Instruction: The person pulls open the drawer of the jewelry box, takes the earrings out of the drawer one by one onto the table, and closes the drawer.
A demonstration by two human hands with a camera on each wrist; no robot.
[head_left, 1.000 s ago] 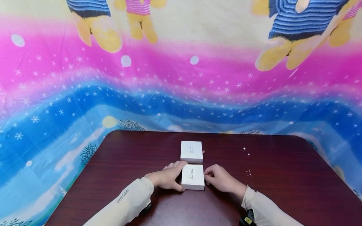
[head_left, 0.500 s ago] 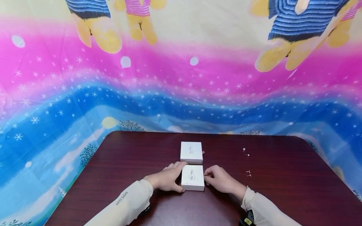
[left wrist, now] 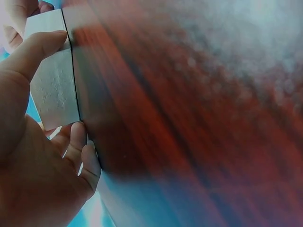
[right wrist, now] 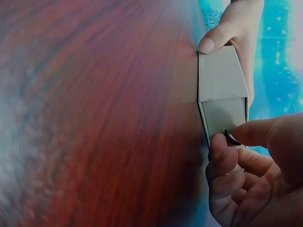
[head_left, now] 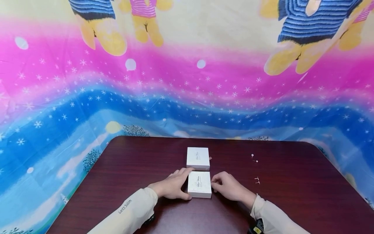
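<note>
A white drawer-style gift box (head_left: 199, 184) with dark script lettering lies flat on the table. My left hand (head_left: 173, 185) grips it from the left, thumb at its near corner and fingers at the far side. At its right end my right hand (head_left: 229, 186) pinches a small ribbon pull tab (right wrist: 232, 137) between thumb and finger. In the right wrist view, the drawer front (right wrist: 223, 116) sits inside the outer sleeve (right wrist: 221, 73), whose edge frames it. Just beyond stands a second, similar white box (head_left: 197, 157), with a pinkish tab (head_left: 210, 158) at its right side.
On the dark red-brown table (head_left: 140, 156), to the right, lie two small pins with pale round heads (head_left: 252, 156). Nearer are two more tiny pin-like pieces (head_left: 257, 180), too small to make out. A printed cloth (head_left: 187, 84) hangs behind the table.
</note>
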